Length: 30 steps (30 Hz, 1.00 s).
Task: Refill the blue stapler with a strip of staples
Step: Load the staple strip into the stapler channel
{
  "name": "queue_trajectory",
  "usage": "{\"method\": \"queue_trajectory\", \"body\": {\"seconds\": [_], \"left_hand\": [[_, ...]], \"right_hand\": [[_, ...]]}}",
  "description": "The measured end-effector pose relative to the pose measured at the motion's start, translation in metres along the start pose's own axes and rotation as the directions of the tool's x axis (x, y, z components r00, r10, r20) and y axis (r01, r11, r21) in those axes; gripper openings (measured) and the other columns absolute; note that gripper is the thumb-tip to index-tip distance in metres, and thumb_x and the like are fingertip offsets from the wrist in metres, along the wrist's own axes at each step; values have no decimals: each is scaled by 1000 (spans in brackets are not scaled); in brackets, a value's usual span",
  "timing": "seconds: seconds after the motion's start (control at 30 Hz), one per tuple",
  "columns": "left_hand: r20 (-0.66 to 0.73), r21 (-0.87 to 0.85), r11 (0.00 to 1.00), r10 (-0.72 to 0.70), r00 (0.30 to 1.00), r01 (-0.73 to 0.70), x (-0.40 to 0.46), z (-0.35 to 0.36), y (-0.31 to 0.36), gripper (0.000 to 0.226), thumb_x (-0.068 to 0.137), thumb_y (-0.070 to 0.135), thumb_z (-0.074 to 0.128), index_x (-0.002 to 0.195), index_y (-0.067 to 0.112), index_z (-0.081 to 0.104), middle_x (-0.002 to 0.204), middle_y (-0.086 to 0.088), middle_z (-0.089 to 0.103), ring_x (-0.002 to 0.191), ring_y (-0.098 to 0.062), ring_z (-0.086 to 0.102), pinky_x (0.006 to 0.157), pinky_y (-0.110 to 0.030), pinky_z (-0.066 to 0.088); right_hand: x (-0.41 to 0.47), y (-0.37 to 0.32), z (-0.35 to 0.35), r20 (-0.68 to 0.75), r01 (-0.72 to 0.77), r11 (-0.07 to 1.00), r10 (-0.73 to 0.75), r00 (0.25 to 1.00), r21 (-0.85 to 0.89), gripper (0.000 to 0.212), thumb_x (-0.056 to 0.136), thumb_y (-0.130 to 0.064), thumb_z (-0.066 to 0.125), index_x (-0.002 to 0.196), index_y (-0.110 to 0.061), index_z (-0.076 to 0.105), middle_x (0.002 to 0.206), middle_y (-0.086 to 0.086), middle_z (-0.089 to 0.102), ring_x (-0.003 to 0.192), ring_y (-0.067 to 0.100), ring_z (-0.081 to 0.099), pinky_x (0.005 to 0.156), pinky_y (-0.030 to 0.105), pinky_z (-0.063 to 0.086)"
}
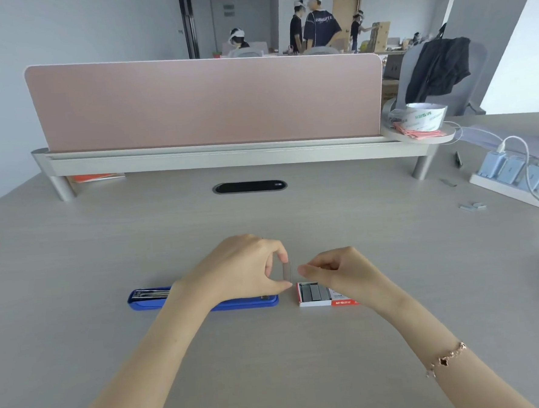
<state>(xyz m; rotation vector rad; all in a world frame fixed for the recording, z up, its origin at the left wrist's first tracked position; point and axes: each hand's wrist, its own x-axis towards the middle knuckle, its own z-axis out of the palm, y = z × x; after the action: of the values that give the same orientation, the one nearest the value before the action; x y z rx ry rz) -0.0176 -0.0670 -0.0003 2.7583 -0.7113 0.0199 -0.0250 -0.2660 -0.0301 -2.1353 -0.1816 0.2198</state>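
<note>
1. The grey desk (pixel 270 345) carries everything; a pink divider screen (pixel 205 100) stands along its far edge.
2. The blue stapler (pixel 246 303) lies opened flat near the middle of the desk, partly hidden under the left forearm.
3. The left hand (pixel 243 268) pinches a strip of staples (pixel 287 271) upright between thumb and forefinger, just above the stapler's right end.
4. The right hand (pixel 338 272) hovers over the staple box (pixel 322 293), fingertips curled together; whether they hold anything I cannot tell.
5. The open box sits just right of the stapler.
</note>
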Motion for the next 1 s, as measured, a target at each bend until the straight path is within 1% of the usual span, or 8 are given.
{"method": "queue_trajectory", "body": {"seconds": [0.2,0.3,0.4,0.53,0.7,0.8,0.9,1.0], "left_hand": [[-14,45,999,4,1000,-3,-8,-2,-2,31,75,51,68,100,35,61,58,13,51,56,3,46,50,-19,28],[-6,61,998,5,1000,-4,-13,0,-5,30,76,49,68,100,34,61,58,14,49,55,5,43,49,-18,27],[7,65,998,8,1000,-9,-16,1,-7,30,75,50,68,99,34,60,60,14,49,56,3,42,49,-18,27],[50,96,995,19,999,-24,-20,0,-9,32,78,41,69,107,30,58,68,12,52,66,-12,49,50,-19,29],[2,119,991,54,999,-53,-22,-2,-13,28,88,25,62,116,31,58,77,8,49,74,-19,51,62,-28,32],[-16,120,990,78,997,-75,-24,-3,-18,21,88,25,63,109,29,62,76,10,47,71,-17,46,55,-27,28],[-12,95,992,79,997,-77,-27,-3,-24,17,87,30,66,104,28,66,65,10,40,67,-15,42,48,-16,23],[8,107,991,75,997,-76,-28,-2,-30,18,84,36,68,98,25,68,62,13,36,67,-16,41,49,-18,23]], "right_hand": [[2,-13,13,103,-124,991,119,988,48,19,73,-43,71,72,-25,75,78,0,55,75,13,45,70,29,32],[1,-18,18,128,-142,990,140,982,11,18,71,-42,71,68,-25,75,73,2,46,70,15,39,65,30,29],[2,-23,20,160,-167,986,169,973,-27,18,75,-35,69,59,-26,70,54,-3,32,52,13,28,49,24,22],[6,-29,25,173,-183,978,199,965,-104,26,76,-28,67,50,-25,63,40,-9,27,38,8,25,37,16,20],[14,-34,30,198,-171,976,195,960,-133,15,70,-33,69,63,-20,72,51,-4,21,49,16,20,48,28,17],[16,-39,32,227,-151,975,186,956,-164,14,69,-36,68,59,-27,71,54,-3,22,53,18,21,51,29,18],[19,-42,33,259,-133,972,181,949,-192,16,70,-40,67,66,-27,74,56,-2,23,55,17,24,53,27,22],[19,-43,36,302,-105,972,166,939,-209,25,69,-48,68,74,-24,76,52,-4,40,54,15,32,53,22,26]]}}
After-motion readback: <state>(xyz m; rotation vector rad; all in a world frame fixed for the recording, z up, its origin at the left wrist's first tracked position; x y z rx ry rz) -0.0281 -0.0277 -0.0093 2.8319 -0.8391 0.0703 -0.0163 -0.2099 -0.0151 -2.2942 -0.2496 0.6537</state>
